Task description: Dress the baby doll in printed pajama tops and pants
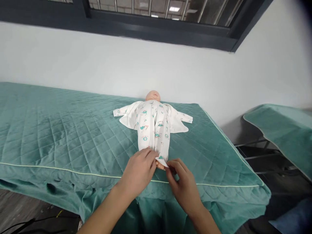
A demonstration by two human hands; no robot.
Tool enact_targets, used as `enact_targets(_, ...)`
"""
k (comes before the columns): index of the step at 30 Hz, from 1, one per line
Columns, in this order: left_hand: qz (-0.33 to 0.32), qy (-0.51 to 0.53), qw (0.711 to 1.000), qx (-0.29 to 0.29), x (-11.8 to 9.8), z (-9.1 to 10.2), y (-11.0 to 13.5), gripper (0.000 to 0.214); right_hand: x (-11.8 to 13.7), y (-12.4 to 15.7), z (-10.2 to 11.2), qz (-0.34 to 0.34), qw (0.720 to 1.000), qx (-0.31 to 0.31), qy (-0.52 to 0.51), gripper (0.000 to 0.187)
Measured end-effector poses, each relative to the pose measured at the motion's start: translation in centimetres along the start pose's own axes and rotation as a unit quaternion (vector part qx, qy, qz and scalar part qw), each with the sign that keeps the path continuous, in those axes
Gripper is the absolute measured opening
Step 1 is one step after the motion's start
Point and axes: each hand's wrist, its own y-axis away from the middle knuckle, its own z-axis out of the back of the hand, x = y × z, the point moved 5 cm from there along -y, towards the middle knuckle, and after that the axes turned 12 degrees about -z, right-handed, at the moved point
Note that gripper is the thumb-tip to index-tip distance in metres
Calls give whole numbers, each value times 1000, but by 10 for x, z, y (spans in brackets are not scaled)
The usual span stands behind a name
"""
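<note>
By the quilted bed's point(73, 130) front edge, opposite the wall point(73, 61), my left hand point(140, 172) and right hand point(184, 187) pinch a doll's point(153, 95) outfit point(145, 130).

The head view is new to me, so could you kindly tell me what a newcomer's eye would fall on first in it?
Probably the baby doll in the middle, lying on a green quilted bed cover in a white printed outfit, sleeves spread wide. Next, the left hand and right hand, at the hem by the doll's toes. The dark window frame stands out along the top.
</note>
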Motion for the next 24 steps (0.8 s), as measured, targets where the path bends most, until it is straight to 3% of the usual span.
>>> enact_targets(8, -15, -44, 999, -9, 3, -11, 3, 17, 8, 4, 14, -8, 1000, 7, -27, 9)
enact_targets(16, -80, 34, 989, -117, -10, -1, 10, 20, -15, 8, 0, -55, 998, 28, -26, 7)
enact_targets(24, -58, -9, 996, -74, 7, -3, 31, 17, -35, 16, -11, -102, 992, 77, 12, 14)
